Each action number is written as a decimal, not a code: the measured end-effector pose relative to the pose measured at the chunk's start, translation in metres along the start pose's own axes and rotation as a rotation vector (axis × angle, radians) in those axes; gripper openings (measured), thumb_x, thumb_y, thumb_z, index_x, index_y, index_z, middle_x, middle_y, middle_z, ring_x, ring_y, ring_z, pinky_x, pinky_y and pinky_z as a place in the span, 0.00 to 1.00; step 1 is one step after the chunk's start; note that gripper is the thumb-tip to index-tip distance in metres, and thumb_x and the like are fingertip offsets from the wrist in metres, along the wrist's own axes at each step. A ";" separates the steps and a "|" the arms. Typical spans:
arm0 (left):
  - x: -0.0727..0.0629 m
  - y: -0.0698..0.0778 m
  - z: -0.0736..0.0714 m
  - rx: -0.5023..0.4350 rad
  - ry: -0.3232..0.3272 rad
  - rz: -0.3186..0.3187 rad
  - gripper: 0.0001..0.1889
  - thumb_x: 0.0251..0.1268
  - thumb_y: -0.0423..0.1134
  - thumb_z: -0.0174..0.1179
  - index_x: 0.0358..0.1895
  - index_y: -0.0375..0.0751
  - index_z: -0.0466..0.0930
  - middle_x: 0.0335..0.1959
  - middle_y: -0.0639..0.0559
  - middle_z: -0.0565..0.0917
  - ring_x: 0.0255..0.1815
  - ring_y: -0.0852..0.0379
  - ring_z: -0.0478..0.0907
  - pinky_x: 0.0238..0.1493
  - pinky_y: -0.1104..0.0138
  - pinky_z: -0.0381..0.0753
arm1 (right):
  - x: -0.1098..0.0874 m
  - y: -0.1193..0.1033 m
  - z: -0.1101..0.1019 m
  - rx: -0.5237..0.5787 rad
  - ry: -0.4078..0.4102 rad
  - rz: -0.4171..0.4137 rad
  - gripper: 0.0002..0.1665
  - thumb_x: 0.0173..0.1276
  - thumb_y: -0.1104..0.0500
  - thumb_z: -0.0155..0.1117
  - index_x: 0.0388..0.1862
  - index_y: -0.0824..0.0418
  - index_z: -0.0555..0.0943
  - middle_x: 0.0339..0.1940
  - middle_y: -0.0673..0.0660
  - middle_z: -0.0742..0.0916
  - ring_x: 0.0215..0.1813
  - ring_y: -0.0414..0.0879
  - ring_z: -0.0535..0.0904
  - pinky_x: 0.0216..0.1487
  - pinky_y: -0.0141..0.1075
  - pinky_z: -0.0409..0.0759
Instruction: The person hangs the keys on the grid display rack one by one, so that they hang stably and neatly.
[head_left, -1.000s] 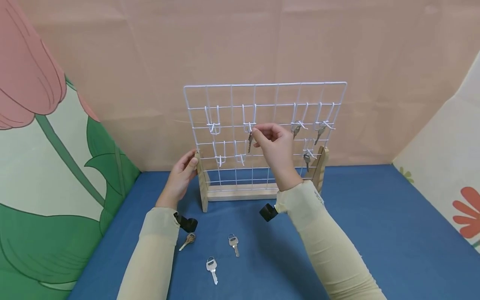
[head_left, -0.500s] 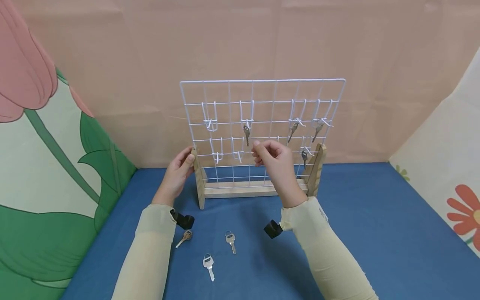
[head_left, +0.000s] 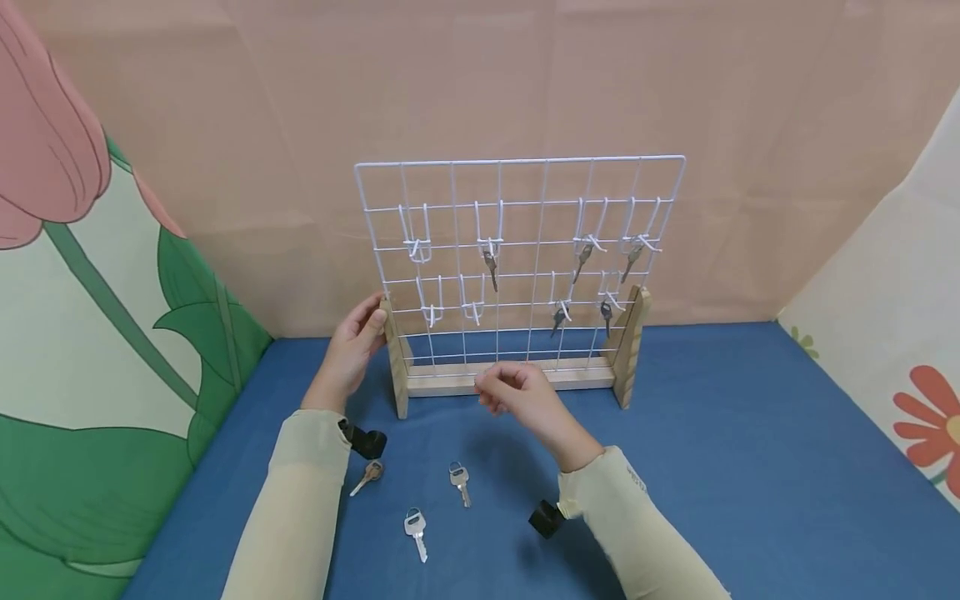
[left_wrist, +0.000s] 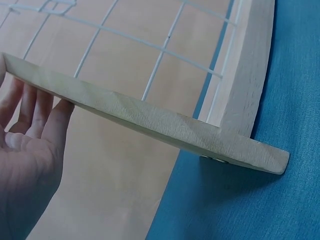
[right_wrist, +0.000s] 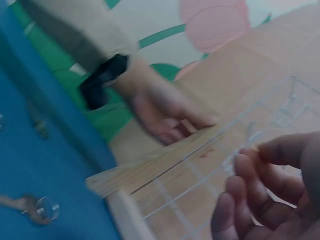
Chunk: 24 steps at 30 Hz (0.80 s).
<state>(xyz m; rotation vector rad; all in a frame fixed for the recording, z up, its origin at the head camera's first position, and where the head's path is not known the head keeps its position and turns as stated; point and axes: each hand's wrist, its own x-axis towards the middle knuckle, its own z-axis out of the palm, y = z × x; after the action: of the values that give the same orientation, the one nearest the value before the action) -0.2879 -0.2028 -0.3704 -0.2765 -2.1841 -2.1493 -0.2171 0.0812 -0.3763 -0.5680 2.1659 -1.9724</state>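
Observation:
A white wire grid rack stands on a wooden base. My left hand grips the top of its left wooden post, thumb on one side and fingers on the other. Several keys hang from the rack's hooks, among them a key on the upper row, left of centre. My right hand is in front of the base, fingers loosely bent, with nothing visible between them. On the cloth below lie a brownish key, a silver key and another silver key.
Bare hooks, such as the upper left hook, are on the rack's left side. Blue cloth covers the table. A plain tan backdrop rises behind, with flower-printed panels at both sides.
My right hand has let go of the key on the upper hook and moved down towards the table, uncovering a lower-row key. The left hand stays on the post.

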 end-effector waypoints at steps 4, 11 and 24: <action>0.001 0.001 -0.002 -0.003 0.007 0.000 0.31 0.82 0.46 0.47 0.81 0.40 0.53 0.79 0.41 0.56 0.79 0.45 0.56 0.75 0.52 0.59 | 0.002 0.017 0.011 -0.098 -0.124 0.024 0.11 0.77 0.62 0.60 0.45 0.70 0.84 0.33 0.57 0.86 0.33 0.50 0.81 0.37 0.36 0.84; 0.003 0.003 -0.002 -0.016 0.003 -0.001 0.31 0.82 0.44 0.47 0.81 0.40 0.53 0.80 0.42 0.56 0.79 0.45 0.56 0.76 0.52 0.58 | 0.007 0.045 0.025 -0.271 -0.212 0.085 0.09 0.73 0.62 0.64 0.43 0.67 0.87 0.30 0.51 0.85 0.30 0.43 0.79 0.32 0.33 0.80; -0.001 -0.003 -0.004 -0.006 0.030 -0.003 0.31 0.79 0.44 0.54 0.79 0.41 0.59 0.78 0.41 0.62 0.76 0.46 0.61 0.73 0.54 0.64 | -0.001 0.063 0.039 -0.374 -0.269 0.171 0.03 0.61 0.68 0.75 0.34 0.63 0.88 0.24 0.50 0.86 0.27 0.39 0.77 0.29 0.31 0.75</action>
<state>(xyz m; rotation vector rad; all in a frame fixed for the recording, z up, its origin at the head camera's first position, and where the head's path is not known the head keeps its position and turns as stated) -0.2875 -0.2069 -0.3733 -0.2405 -2.1636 -2.1480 -0.2132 0.0497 -0.4431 -0.6320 2.3264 -1.3280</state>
